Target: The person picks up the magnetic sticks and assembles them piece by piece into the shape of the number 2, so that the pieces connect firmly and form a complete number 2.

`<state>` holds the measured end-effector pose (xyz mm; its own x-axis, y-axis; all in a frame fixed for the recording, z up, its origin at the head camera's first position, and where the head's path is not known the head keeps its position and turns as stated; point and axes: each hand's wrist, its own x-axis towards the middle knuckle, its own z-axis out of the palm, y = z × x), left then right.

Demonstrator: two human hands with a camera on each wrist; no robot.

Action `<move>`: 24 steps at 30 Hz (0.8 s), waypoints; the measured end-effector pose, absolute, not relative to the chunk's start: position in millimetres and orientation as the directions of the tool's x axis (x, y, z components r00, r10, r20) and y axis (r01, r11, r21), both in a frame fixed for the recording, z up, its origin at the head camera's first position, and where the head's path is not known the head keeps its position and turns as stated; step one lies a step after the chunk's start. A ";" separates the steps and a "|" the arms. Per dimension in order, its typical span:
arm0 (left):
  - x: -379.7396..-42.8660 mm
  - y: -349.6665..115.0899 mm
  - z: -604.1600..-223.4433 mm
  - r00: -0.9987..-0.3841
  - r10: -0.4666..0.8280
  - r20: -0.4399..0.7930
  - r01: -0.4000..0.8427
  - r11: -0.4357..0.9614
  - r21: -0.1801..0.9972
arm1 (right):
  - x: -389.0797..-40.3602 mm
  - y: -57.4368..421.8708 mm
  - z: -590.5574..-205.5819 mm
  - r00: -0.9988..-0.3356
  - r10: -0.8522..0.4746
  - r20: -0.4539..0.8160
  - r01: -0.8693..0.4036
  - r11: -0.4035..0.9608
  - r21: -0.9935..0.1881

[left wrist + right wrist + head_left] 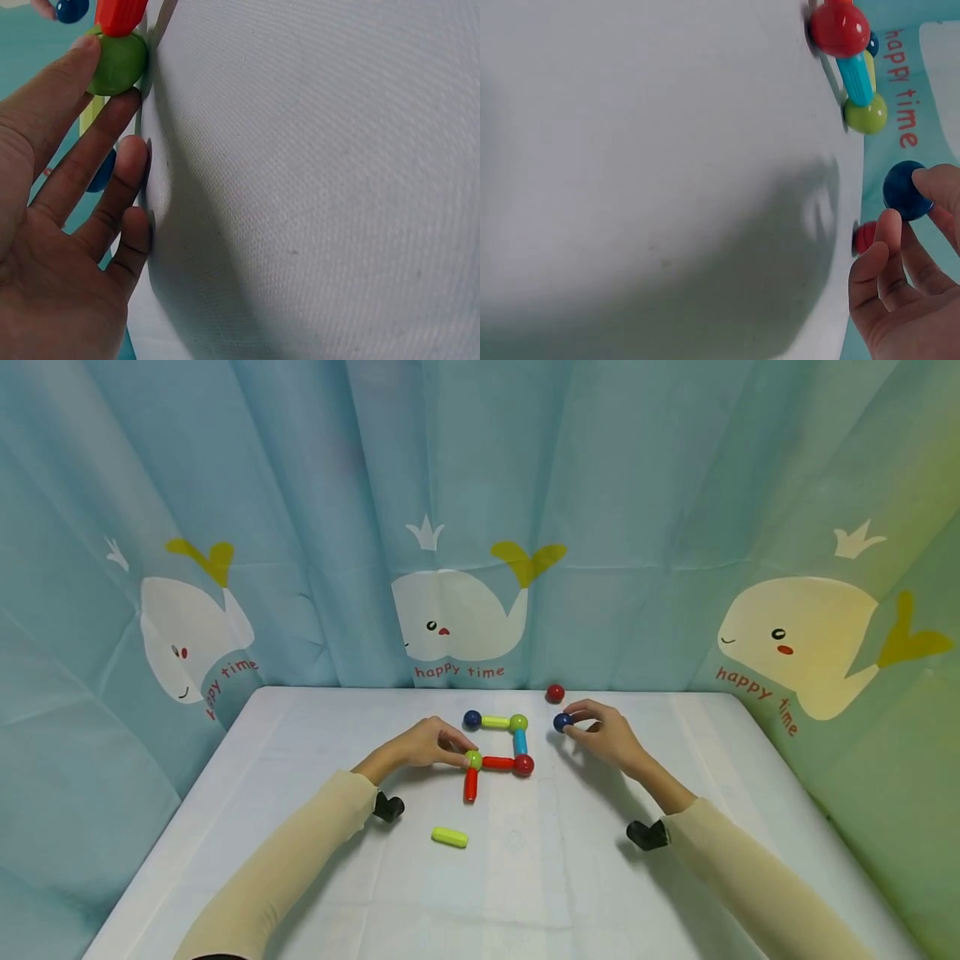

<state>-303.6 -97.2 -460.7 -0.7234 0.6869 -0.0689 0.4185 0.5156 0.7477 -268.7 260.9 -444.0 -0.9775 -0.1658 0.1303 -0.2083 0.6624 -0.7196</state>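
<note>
Head view: left and right of the red corner ball, the left hand pinches a green ball, seemingly steadying its red rods; the right hand pinches a blue ball aloft

Left arm reaching forward and inward, left hand pinching between thumb and index, remaining fingers bending loosely. Right arm mirroring from the other side: right hand pinching thumb-to-fingertip, the rest curling slightly. Both palms showing in the wrist views.
</note>
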 end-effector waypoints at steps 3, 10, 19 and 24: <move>-304.4 -97.3 -461.5 -0.723 0.688 -0.061 0.420 0.509 0.751 | -260.0 263.8 -442.1 -0.972 -0.189 0.141 -0.231 0.648 -0.725; -304.9 -96.6 -461.9 -0.721 0.691 -0.059 0.424 0.507 0.751 | -240.5 267.3 -439.1 -0.970 -0.209 0.128 -0.234 0.633 -0.738; -305.2 -97.1 -462.2 -0.723 0.688 -0.064 0.421 0.512 0.748 | -220.3 261.4 -439.6 -0.961 -0.240 0.140 -0.259 0.593 -0.763; -305.3 -97.6 -463.1 -0.723 0.688 -0.063 0.417 0.507 0.754 | -208.4 251.1 -439.3 -0.954 -0.268 0.133 -0.270 0.577 -0.771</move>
